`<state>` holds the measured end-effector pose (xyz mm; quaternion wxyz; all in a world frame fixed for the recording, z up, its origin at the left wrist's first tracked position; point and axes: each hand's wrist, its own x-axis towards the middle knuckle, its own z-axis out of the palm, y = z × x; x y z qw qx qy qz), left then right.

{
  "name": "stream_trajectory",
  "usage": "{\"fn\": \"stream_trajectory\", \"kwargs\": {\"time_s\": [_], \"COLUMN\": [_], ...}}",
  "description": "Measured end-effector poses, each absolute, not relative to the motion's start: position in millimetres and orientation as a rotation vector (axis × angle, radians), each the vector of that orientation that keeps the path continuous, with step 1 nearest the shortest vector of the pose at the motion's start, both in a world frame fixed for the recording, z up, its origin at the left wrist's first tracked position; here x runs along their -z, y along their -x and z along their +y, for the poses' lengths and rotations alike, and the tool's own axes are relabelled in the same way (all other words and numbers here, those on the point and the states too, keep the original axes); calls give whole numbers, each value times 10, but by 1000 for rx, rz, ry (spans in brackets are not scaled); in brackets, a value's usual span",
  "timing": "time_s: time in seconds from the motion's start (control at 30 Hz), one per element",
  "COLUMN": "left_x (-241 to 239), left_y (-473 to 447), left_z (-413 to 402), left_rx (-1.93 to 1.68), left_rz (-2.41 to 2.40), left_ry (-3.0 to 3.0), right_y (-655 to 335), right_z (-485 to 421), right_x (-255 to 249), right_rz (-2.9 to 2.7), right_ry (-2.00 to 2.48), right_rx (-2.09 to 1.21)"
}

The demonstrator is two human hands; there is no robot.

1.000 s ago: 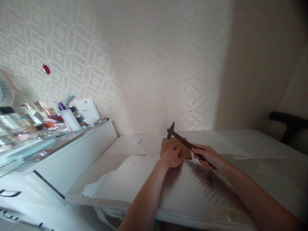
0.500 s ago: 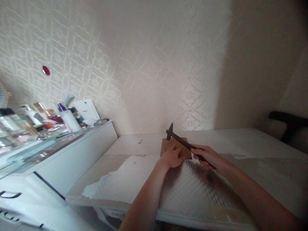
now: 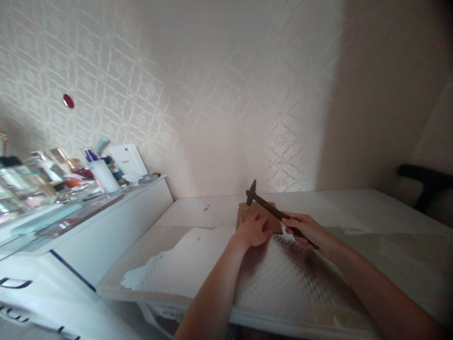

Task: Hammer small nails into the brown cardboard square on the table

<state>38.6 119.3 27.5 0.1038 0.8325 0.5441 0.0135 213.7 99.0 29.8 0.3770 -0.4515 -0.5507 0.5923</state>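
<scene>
Cannot see the part of the brown board (image 3: 276, 226) under the left hand (image 3: 250, 231) or of the hammer (image 3: 268, 205) inside the right hand (image 3: 305, 228), nor identify the tiny bits (image 3: 206, 208) on the tabletop (image 3: 221, 212), the blurred bottles (image 3: 16, 178) at left, or the edge-cropped black object (image 3: 424, 176) at right.

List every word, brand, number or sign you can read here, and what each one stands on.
No text reads clearly.
White box: a small red mark, perhaps lettering, and a dark mark above it; both too small and blurred to read.
White bottle and the containers beside it: no print legible.
Hammer: none visible.
Brown board: small marks near the hammer head, too unclear to read.
</scene>
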Motion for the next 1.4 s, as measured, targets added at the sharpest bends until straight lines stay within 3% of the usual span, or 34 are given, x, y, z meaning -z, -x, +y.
{"fn": "stream_trajectory", "kwargs": {"time_s": [1.4], "left_x": [-267], "left_y": [-380], "left_z": [1205], "left_rx": [-25], "left_rz": [1596], "left_ry": [-2448], "right_y": [-2148], "right_z": [967], "right_x": [-323], "right_rz": [-1444], "right_ry": [1188], "right_rx": [-1488]}}
